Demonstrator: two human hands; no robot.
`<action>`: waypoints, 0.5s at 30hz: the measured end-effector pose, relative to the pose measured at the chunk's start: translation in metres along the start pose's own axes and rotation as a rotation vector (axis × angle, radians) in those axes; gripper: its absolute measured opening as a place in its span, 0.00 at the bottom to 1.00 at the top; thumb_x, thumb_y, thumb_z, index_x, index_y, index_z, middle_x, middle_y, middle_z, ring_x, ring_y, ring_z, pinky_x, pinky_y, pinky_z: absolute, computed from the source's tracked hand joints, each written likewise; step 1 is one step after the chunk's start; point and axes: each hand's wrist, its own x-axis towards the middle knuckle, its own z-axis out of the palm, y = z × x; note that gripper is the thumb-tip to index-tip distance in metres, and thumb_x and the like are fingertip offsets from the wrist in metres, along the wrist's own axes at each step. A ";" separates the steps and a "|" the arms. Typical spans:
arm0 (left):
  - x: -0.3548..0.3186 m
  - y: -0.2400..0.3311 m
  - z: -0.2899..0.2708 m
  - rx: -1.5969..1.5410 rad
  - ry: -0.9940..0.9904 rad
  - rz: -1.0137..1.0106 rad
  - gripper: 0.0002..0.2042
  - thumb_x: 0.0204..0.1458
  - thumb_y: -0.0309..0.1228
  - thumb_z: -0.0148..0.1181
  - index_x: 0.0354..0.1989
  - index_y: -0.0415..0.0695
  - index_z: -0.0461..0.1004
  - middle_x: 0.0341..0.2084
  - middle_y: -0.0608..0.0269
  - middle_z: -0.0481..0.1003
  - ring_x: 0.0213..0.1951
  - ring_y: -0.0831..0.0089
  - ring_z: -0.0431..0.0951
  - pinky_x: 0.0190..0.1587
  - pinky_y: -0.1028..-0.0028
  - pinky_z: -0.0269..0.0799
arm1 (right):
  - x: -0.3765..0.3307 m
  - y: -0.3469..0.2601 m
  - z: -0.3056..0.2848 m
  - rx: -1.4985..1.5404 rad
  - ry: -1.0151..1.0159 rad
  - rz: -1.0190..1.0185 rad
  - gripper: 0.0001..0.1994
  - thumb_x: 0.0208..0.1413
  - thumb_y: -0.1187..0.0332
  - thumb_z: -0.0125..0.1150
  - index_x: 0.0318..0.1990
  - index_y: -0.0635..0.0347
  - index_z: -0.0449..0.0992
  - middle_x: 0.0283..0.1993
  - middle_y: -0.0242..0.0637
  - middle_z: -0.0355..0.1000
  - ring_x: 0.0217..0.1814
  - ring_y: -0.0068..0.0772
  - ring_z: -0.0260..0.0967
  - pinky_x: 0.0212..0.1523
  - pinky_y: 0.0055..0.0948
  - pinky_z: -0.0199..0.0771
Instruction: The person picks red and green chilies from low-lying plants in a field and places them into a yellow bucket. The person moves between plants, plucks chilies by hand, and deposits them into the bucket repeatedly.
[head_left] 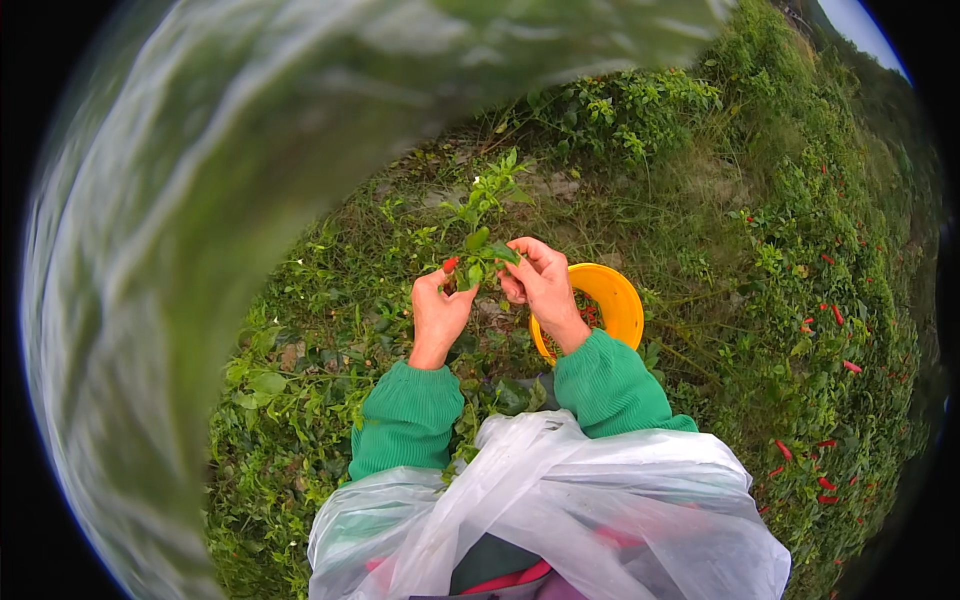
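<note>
A leafy green chili plant [482, 200] rises in front of me, with both hands at its leaves. My left hand [440, 312] is closed in a pinch, and a red chili pepper [449, 265] shows at its fingertips. On the other side of the stem, my right hand [543, 285] pinches a green leaf [500, 252] between thumb and fingers. Just behind and beside the right wrist stands a yellow bucket [627, 310], partly hidden by that hand and sleeve. Some red bits show inside it.
Chili bushes with several red peppers [838, 315] line the right side. More bushes [640, 105] grow ahead. Clear plastic sheeting [560, 480] covers my body, and a blurred transparent sheet [150, 300] blocks the left and upper view.
</note>
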 end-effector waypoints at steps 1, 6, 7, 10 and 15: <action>0.003 0.001 -0.002 0.239 -0.075 0.034 0.05 0.43 0.17 0.58 0.30 0.36 0.74 0.20 0.61 0.71 0.18 0.79 0.63 0.20 0.75 0.59 | -0.006 -0.003 -0.003 0.222 0.008 0.048 0.06 0.60 0.68 0.48 0.36 0.60 0.69 0.27 0.33 0.70 0.22 0.23 0.64 0.18 0.21 0.57; -0.003 0.005 0.004 0.321 -0.047 0.337 0.15 0.41 0.13 0.53 0.39 0.39 0.73 0.33 0.55 0.71 0.29 0.62 0.73 0.29 0.66 0.67 | -0.047 -0.010 -0.011 0.505 -0.507 0.119 0.09 0.62 0.67 0.43 0.32 0.61 0.66 0.24 0.39 0.66 0.20 0.25 0.58 0.15 0.18 0.53; -0.001 0.006 0.008 0.351 -0.012 0.406 0.15 0.41 0.13 0.53 0.39 0.39 0.73 0.33 0.54 0.72 0.30 0.59 0.73 0.31 0.65 0.67 | -0.054 -0.007 -0.007 0.486 -0.572 0.196 0.09 0.62 0.67 0.45 0.32 0.61 0.66 0.23 0.38 0.65 0.20 0.23 0.58 0.16 0.18 0.52; 0.003 0.008 0.016 0.417 -0.007 0.455 0.17 0.39 0.13 0.53 0.40 0.40 0.72 0.33 0.52 0.72 0.36 0.53 0.73 0.37 0.62 0.68 | -0.070 -0.005 0.007 0.266 -0.627 0.216 0.06 0.61 0.68 0.50 0.34 0.61 0.68 0.22 0.31 0.65 0.21 0.17 0.58 0.16 0.16 0.52; -0.002 0.007 0.021 0.511 -0.031 0.472 0.15 0.41 0.14 0.51 0.41 0.38 0.72 0.33 0.52 0.73 0.35 0.55 0.75 0.36 0.64 0.70 | -0.062 -0.015 0.014 -0.137 0.070 -0.286 0.11 0.57 0.75 0.54 0.47 0.66 0.68 0.21 0.28 0.65 0.22 0.14 0.59 0.22 0.18 0.61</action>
